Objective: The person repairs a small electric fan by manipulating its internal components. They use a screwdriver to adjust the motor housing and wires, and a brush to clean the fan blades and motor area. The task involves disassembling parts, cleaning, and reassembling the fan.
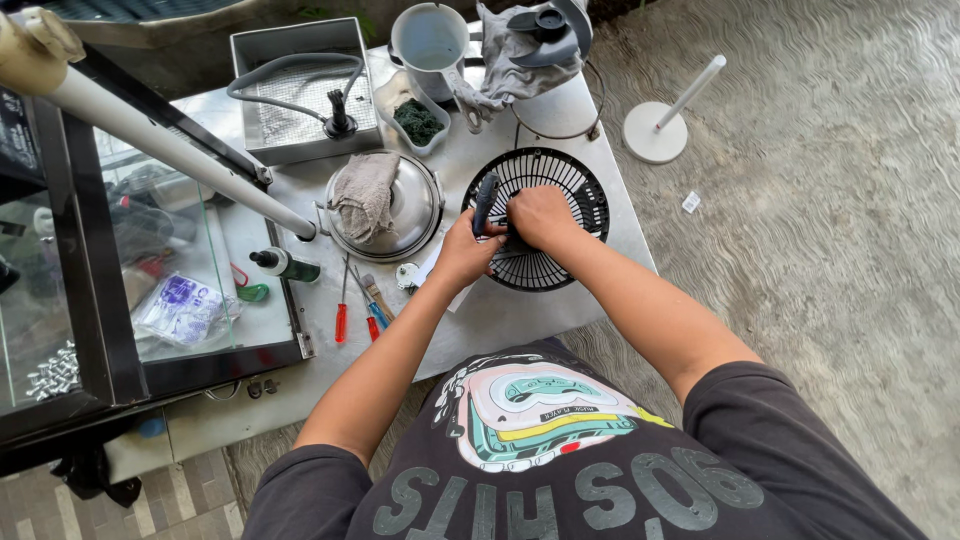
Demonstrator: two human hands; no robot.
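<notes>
Both hands work at the hub of a round black fan grille [560,190] lying flat at the right edge of the metal surface [500,320]. The left hand [463,250] is curled around a dark-handled tool [484,203] held upright at the grille's left side, and the right hand [540,215] presses closed over the centre. This looks like loosening or fastening at the hub; the next move calls for steadying the grille while the tool turns.

An informal repair workshop, set outdoors on rough concrete ground [830,250]. A worn metal table [520,310] carries screwdrivers [341,310], a black fan grille [545,215] and a metal tray [300,90]; a glass display cabinet [120,280] stands left, a white fan stand [660,125] far right.
</notes>
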